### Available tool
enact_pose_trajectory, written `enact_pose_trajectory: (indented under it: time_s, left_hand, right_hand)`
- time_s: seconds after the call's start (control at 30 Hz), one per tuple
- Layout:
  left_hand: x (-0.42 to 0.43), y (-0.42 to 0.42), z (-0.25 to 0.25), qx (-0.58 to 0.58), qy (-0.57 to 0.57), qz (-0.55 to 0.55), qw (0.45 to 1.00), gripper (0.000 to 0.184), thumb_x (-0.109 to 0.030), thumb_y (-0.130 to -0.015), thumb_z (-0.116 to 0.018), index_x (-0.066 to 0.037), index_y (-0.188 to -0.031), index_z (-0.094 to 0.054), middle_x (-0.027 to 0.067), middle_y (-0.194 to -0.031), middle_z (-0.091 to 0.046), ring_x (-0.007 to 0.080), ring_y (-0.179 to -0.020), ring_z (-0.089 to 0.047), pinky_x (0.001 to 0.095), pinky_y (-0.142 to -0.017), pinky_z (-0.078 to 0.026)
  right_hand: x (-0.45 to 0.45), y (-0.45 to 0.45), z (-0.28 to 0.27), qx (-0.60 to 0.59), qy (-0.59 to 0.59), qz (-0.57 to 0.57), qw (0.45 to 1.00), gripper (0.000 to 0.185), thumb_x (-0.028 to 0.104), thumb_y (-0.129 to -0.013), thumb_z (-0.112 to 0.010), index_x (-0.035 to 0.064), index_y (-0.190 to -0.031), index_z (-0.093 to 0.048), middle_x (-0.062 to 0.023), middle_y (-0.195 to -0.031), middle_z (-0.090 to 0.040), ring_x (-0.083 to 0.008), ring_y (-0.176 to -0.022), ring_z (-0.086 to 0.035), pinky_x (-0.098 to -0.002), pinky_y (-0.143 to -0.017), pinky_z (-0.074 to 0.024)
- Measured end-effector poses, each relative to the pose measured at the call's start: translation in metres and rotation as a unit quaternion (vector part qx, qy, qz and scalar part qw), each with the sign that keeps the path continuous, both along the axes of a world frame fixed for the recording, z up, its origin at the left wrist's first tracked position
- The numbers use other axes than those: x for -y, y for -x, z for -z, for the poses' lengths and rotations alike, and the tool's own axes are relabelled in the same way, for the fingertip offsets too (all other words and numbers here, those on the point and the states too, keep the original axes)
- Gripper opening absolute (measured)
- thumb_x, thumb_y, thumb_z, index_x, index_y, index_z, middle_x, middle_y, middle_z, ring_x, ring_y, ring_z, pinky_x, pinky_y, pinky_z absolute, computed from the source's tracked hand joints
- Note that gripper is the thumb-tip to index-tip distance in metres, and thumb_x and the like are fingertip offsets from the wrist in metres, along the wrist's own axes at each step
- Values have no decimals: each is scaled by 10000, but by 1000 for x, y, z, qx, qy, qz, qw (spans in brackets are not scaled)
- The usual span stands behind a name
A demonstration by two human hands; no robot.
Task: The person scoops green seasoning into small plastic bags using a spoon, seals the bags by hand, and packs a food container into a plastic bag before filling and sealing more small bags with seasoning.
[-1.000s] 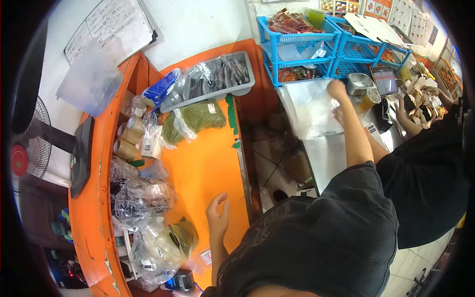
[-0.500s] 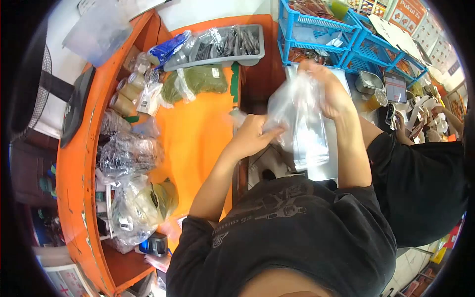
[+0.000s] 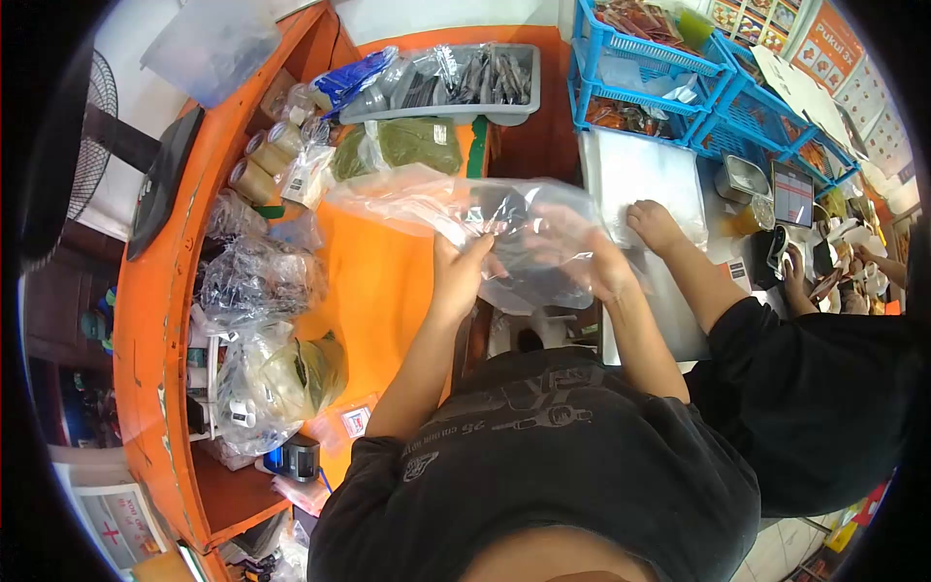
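Note:
A large clear plastic bag (image 3: 388,201) stretches sideways in front of me, above the gap between the orange table and the metal counter. My left hand (image 3: 460,276) pinches its near edge, thumb on top. At the bag's right end, my right hand (image 3: 609,270) holds the film; its fingers show blurred through the plastic. Just beyond lies a flat stack of clear plastic bags (image 3: 645,175), on which another person's hand (image 3: 656,225) rests.
The orange table (image 3: 373,291) carries a green packet (image 3: 402,150) and a grey tray (image 3: 524,107) of wrapped items. Bundled plastic (image 3: 262,286) fills the left shelf. Blue baskets (image 3: 669,73) stand at the back right, near a metal container (image 3: 745,179). A co-worker in black (image 3: 815,407) is close on my right.
The bag has gone from hanging upright to spread out sideways to the left. My right hand has come down. Another person's hand now shows on the stack.

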State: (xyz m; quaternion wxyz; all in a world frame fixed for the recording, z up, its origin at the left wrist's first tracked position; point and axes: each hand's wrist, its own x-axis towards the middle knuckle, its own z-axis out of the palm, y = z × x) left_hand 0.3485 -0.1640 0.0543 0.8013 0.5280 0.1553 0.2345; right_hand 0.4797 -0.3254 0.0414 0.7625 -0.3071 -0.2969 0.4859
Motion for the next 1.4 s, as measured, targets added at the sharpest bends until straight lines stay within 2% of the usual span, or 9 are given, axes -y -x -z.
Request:
enact_pose_trajectory:
  time_s: [0.17, 0.27, 0.63, 0.73, 0.9, 1.0, 1.07, 1.23, 1.4]
  left_hand:
    - [-8, 12, -3, -16, -41, -115, 992, 513, 1, -863, -596, -5, -1313, -349, 94, -952, -563, 158, -785, -587, 286, -713, -511]
    - [-51, 17, 50, -81, -500, -375, 777, 485, -41, -819, -670, -17, -1238, -426, 71, -977, -546, 127, -825, -552, 272, -753, -463]
    - [-10, 53, 42, -90, -139, 133, 977, 83, -71, -810, -691, -5, -790, -645, -42, -664, -550, 70, -604, -509, 228, -529, -386]
    - [-87, 107, 10, -163, -221, -54, 960, 160, -20, -826, -635, -27, -674, -587, -45, -612, -518, 73, -543, -456, 239, -511, -367]
    - [-155, 169, 28, -231, -526, -248, 780, 229, -65, -798, -660, -22, -648, -493, 24, -622, -501, 127, -585, -413, 289, -555, -367]
    - [-96, 121, -1, -281, -722, -345, 530, 433, -209, -715, -757, 14, -1026, -553, 175, -1020, -597, 291, -928, -548, 440, -793, -434]
    - [-37, 79, 2, -169, -714, -350, 582, 813, -321, -674, -788, 0, -1316, -406, 209, -1297, -476, 413, -1233, -392, 523, -1000, -319]
    - [-8, 44, 52, -122, -567, -58, 813, 525, -190, -843, -599, 23, -1294, -435, 186, -1089, -584, 339, -982, -575, 440, -871, -460]
    - [-135, 90, 101, -329, -258, -141, 897, 414, -196, -886, -511, -1, -1250, -486, 107, -1035, -581, 208, -830, -588, 316, -756, -490]
  right_hand:
    - [-1, 17, 8, 164, 275, 144, 936, 150, 178, -902, -616, 39, -862, -656, -16, -766, -644, -104, -690, -591, -239, -615, -469]
    - [-6, 17, 8, 223, 326, 208, 895, 205, 199, -894, -637, 55, -749, -634, 12, -622, -576, -69, -545, -529, -275, -484, -406]
    - [-45, 63, -7, 152, 149, 124, 969, 280, 283, -785, -751, 16, -760, -670, -21, -699, -619, -113, -647, -558, -317, -582, -466]
    - [-19, -9, 28, 641, 217, 311, 667, 224, 146, -711, -734, 8, -585, -610, -104, -553, -585, -197, -491, -516, -352, -500, -439]
    - [-1, -31, -39, 500, 286, 562, 593, 341, 105, -795, -692, -13, -557, -478, -137, -493, -476, -171, -440, -451, -367, -453, -380]
    - [-12, -31, -27, 207, 164, 489, 831, 84, 75, -877, -586, 27, -831, -535, -81, -562, -535, -140, -451, -517, -298, -430, -415]
    - [-10, -16, -36, 112, 158, 326, 925, 137, 34, -908, -483, 60, -1042, -494, -58, -675, -585, -141, -496, -579, -252, -428, -448]
    - [-24, 28, 13, 167, 209, 165, 949, 59, 31, -840, -556, 25, -897, -566, -24, -727, -585, -91, -609, -556, -237, -525, -442]
    - [77, 31, 89, 516, 430, 375, 638, 769, 428, -697, -772, -41, -1225, -469, -231, -1197, -500, -393, -1152, -448, -469, -1012, -335]
